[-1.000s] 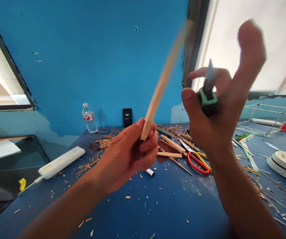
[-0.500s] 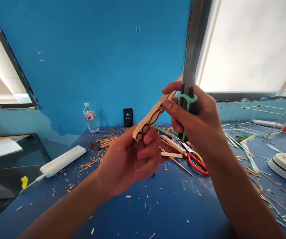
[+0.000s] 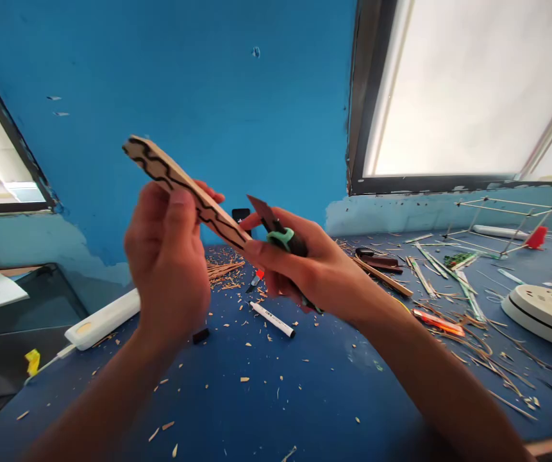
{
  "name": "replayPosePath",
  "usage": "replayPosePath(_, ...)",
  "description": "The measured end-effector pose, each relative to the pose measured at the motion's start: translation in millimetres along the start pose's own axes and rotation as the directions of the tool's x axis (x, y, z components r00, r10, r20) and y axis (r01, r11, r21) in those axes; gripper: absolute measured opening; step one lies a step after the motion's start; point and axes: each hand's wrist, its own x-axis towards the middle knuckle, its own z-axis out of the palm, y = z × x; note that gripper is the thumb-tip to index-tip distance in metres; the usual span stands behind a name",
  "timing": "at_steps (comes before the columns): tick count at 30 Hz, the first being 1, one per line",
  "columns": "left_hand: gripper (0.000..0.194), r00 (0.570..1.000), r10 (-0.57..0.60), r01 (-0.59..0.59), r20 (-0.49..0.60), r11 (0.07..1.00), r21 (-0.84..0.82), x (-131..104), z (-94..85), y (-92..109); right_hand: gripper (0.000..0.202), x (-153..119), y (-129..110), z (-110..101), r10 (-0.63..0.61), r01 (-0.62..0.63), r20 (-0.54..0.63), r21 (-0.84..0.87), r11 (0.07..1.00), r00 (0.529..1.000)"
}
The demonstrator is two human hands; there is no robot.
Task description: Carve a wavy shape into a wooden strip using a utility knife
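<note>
My left hand [image 3: 170, 256] is closed on a narrow wooden strip [image 3: 165, 170] marked with black wavy lines, its thumb flat against the drawn face. The strip slants from upper left down to my right hand [image 3: 304, 263], whose thumb meets its lower end. Wrapped in my right hand is a utility knife [image 3: 288, 240] with a black and green handle, its blade pointing up and left, apart from the strip. Below the hands lie a white marker [image 3: 273, 319], a black cap [image 3: 200, 335] and a small red-handled knife [image 3: 256, 280].
Wood shavings are scattered over the blue table [image 3: 304, 398]. A white power strip [image 3: 105, 317] lies left. To the right are an orange cutter [image 3: 439, 322], a round white device [image 3: 545, 314], loose sticks and a stick frame [image 3: 506, 224]. A phone [image 3: 240, 214] leans on the wall.
The strip has swung round, its near end now raised at upper left. Both hands have moved left, the knife lower and tilted left. The marker and cap have come into view.
</note>
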Motion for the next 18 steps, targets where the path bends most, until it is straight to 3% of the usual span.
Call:
replayPosePath(2, 0.018, 1.000, 0.007, -0.007, -0.021, 1.000, -0.008, 5, -2.4, 7, 0.027, -2, -2, -4, -0.068, 0.067, -0.016, -0.068, 0.995, 0.998)
replayPosePath(4, 0.013, 0.996, -0.079, 0.079, 0.039, 0.997, -0.011, 6, -3.7, 13, 0.022, -2, 0, -10, -0.257, 0.217, -0.131, -0.261, 0.941, 0.958)
replayPosePath(7, 0.012, 0.936, -0.275, 0.274, 0.220, 0.961, 0.037, 1, -3.1, 21, 0.032, 0, 4, -22, -0.557, 0.307, -0.228, -0.642, 0.703, 0.799)
replayPosePath(10, 0.014, 0.868, -0.398, 0.384, 0.296, 0.917, 0.106, -8, -0.6, 25, 0.031, 0, 5, -31, -0.687, 0.257, -0.194, -0.829, 0.496, 0.701)
replayPosePath(13, 0.009, 0.829, -0.437, 0.404, 0.350, 0.899, 0.167, -17, 0.9, 25, 0.030, -5, 1, -37, -0.703, 0.231, -0.121, -0.894, 0.384, 0.701)
replayPosePath(15, 0.004, 0.819, -0.415, 0.345, 0.396, 0.908, 0.237, -22, 0.7, 25, 0.026, -7, -2, -39, -0.662, 0.259, -0.051, -0.896, 0.362, 0.748)
replayPosePath(18, 0.011, 0.827, -0.369, 0.235, 0.424, 0.913, 0.335, -27, 0.0, 26, 0.020, -9, -4, -41, -0.558, 0.305, 0.037, -0.867, 0.394, 0.829)
